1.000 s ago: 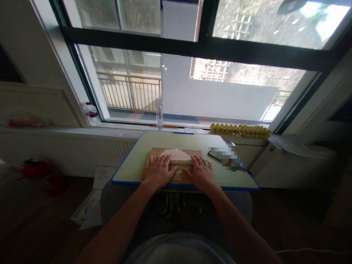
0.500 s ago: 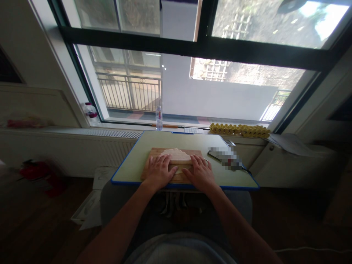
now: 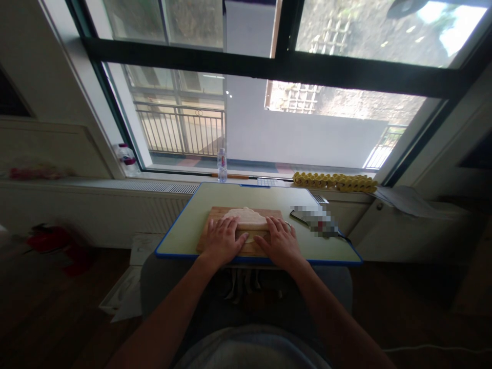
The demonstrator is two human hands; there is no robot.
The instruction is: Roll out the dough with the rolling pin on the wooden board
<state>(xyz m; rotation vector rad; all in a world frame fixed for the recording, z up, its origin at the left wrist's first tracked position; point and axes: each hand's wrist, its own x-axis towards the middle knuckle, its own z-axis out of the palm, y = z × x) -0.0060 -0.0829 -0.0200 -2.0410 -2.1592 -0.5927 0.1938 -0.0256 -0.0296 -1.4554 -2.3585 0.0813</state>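
Observation:
A pale sheet of dough (image 3: 246,212) lies on a wooden cutting board (image 3: 220,210), part of it showing beyond the rolling pin and a little on the near side. Across the dough runs a light-coloured rolling pin (image 3: 252,226), its ends covered by my hands. My left hand (image 3: 225,238) rests over the pin's left part, fingers laid forward and thumb turned inward on the near side. On the right part, my right hand (image 3: 280,238) holds the pin in the same way, with its thumb pointing toward the left one.
The board sits on a small blue-edged table (image 3: 184,225) above my lap. A blurred-out device (image 3: 317,220) lies at its right. On the windowsill stand a plastic bottle (image 3: 222,165) and a yellow egg-carton-like strip (image 3: 334,181). A red fire extinguisher (image 3: 57,243) is on the left.

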